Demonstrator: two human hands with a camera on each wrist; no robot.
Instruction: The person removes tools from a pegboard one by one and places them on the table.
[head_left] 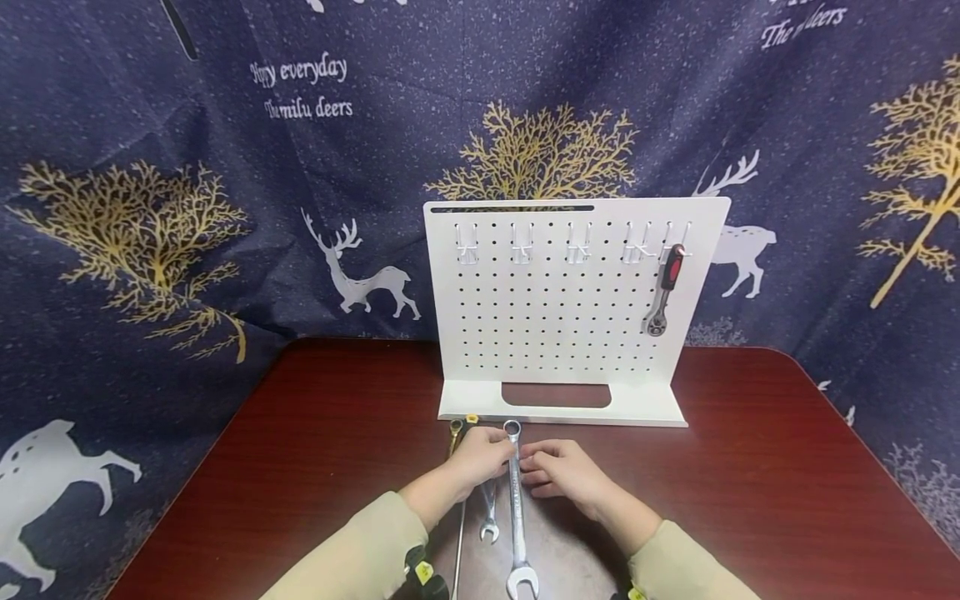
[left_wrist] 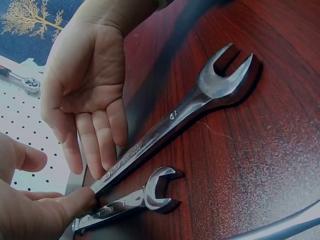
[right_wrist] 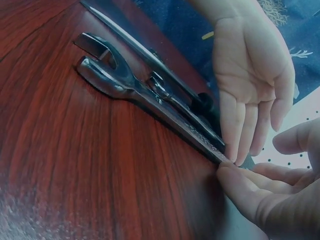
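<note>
A large combination wrench (head_left: 517,508) lies on the table, its open end toward me and its ring end toward the pegboard. From the left, my left hand (head_left: 483,457) reaches it with fairly straight fingers, fingertips right at the shaft below the ring. On the other side, my right hand (head_left: 566,475) holds its extended fingers close to the same shaft, thumb apart. Both palms face the wrench, as the left wrist view shows of the right hand (left_wrist: 92,85). A smaller wrench (left_wrist: 135,202) lies alongside, partly under my left hand.
Left of the wrenches lies a long thin metal shaft (head_left: 460,546), beside yellow-and-black tool ends (head_left: 471,419). Behind stands a white pegboard (head_left: 555,325) with several clear hooks; a ratchet (head_left: 663,292) with a red-and-black handle hangs at its right. A patterned dark cloth (head_left: 360,183) covers the wall.
</note>
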